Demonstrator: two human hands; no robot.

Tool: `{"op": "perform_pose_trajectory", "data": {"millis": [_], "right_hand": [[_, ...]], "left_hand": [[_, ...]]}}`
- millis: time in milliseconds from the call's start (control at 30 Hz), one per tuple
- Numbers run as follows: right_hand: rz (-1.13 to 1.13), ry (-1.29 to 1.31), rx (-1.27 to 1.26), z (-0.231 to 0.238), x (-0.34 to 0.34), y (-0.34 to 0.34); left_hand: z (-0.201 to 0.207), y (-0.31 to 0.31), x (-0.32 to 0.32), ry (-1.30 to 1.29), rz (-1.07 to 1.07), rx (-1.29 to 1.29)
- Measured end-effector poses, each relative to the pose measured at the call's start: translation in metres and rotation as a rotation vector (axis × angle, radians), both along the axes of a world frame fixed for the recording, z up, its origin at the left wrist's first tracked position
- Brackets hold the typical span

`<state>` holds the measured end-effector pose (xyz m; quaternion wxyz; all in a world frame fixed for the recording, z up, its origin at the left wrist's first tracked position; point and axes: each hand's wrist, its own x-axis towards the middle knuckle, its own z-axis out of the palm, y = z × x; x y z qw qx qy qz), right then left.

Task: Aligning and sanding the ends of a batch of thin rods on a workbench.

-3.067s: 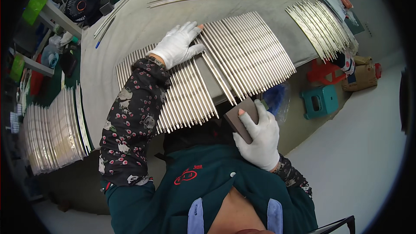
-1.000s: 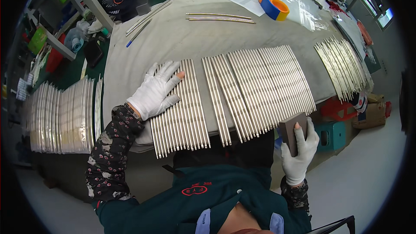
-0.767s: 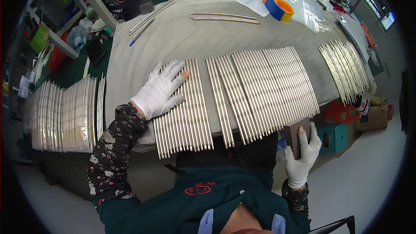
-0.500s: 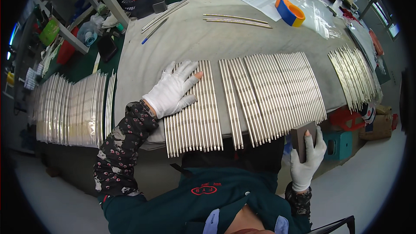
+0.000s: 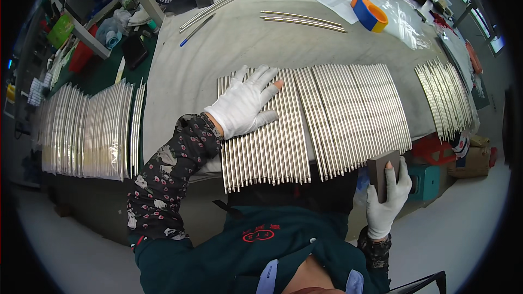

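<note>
Right hand: the gloved right hand (image 5: 385,198) grips a dark block (image 5: 381,173) just off the table's near edge (image 5: 327,155), barely shifted from half a second ago.
Left hand: the gloved left hand (image 5: 243,104) stays spread flat, fingers released, on the metal rods (image 5: 272,130).
Rods: a gap now splits the row.
Meaning: the left batch seems set apart, likely for rubbing.
Far edge: two loose rods (image 5: 302,19), tape roll (image 5: 369,13).
</note>
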<state>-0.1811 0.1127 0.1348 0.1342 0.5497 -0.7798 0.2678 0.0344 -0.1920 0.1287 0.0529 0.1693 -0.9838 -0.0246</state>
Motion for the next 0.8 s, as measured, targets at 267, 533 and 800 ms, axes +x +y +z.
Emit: {"op": "perform_pose_trajectory", "data": {"millis": [267, 533, 800], "right_hand": [[-0.031, 0.037, 0.008, 0.003, -0.004, -0.002], [-0.135, 0.273, 0.023, -0.027, -0.066, -0.005], [-0.229, -0.212, -0.162, -0.044, -0.152, -0.082]], "left_hand": [[0.025, -0.018, 0.042, 0.379, 0.136, 0.14], [0.001, 0.076, 0.101, 0.231, 0.103, 0.079], [-0.028, 0.101, 0.167, 0.513, 0.548, -0.192]]}}
